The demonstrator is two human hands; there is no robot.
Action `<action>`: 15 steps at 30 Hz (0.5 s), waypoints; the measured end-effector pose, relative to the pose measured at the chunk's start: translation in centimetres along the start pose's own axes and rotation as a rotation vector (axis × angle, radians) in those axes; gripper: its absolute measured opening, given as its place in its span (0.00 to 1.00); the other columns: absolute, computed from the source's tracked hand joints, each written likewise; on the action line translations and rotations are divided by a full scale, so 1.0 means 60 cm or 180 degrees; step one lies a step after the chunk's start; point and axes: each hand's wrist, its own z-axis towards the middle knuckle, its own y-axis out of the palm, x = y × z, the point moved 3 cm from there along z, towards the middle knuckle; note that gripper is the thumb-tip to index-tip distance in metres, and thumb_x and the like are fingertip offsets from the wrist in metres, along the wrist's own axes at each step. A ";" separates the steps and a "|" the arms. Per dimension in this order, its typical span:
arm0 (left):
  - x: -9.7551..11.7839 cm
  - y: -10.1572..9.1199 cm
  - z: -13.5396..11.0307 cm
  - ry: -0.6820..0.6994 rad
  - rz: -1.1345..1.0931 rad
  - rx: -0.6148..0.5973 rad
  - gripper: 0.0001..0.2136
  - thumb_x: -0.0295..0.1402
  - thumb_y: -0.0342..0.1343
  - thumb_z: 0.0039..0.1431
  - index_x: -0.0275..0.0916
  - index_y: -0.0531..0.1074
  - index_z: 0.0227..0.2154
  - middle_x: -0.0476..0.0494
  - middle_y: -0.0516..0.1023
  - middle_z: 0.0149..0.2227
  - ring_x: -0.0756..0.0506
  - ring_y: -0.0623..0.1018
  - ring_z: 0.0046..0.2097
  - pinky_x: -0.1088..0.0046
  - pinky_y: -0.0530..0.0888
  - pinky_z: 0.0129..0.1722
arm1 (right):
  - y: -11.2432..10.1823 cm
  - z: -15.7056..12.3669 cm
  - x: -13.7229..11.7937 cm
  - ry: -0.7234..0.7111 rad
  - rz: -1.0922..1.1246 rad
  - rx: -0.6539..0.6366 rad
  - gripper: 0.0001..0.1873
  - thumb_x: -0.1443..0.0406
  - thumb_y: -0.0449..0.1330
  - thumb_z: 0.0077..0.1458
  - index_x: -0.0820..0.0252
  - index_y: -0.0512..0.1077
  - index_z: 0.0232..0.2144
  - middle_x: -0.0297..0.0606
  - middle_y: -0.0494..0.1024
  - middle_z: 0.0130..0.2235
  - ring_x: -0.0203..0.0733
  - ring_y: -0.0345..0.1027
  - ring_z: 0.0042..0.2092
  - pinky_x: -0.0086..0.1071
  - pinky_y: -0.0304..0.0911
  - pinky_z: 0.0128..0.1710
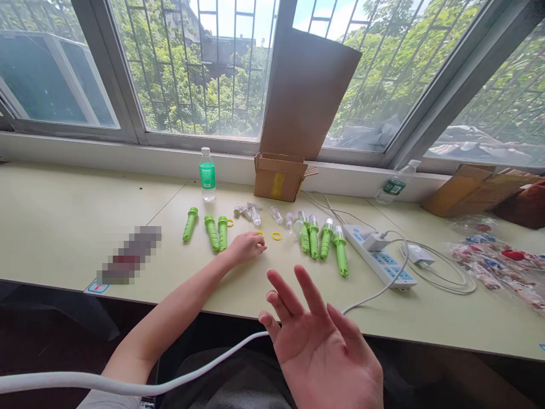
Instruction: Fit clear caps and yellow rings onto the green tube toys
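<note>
My right hand (327, 346) is raised in front of the table edge, palm toward me, fingers spread, with nothing in it. Resting on the table, my left hand (244, 249) has its fingers curled inward; whatever lies inside them is hidden. Just beyond those fingertips is a yellow ring (260, 233), and another yellow ring (276, 236) lies to its right. Green ridged plastic tubes (211, 232) lie left of that hand, one partly behind it. Several green tubes with clear, silvery tops (327, 238) lie to the right. Small clear plastic pieces (254, 215) are scattered between both groups.
A water bottle (208, 176) and an opened cardboard box (279, 177) stand along the window side. At right are a white power strip (381, 258) with plugs and cables, a tilted bottle (395, 184) and bagged items (502, 261). A white cable (204, 369) crosses before me.
</note>
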 end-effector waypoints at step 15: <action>0.003 -0.001 -0.003 -0.0032 0.0015 0.0036 0.08 0.36 0.51 0.60 0.40 0.74 0.33 0.46 0.76 0.36 0.47 0.75 0.38 0.71 0.69 0.39 | -0.003 0.002 0.002 0.0058 0.0177 -0.0020 0.23 0.50 0.50 0.58 0.46 0.75 0.49 0.43 0.75 0.51 0.49 0.70 0.45 0.46 0.66 0.43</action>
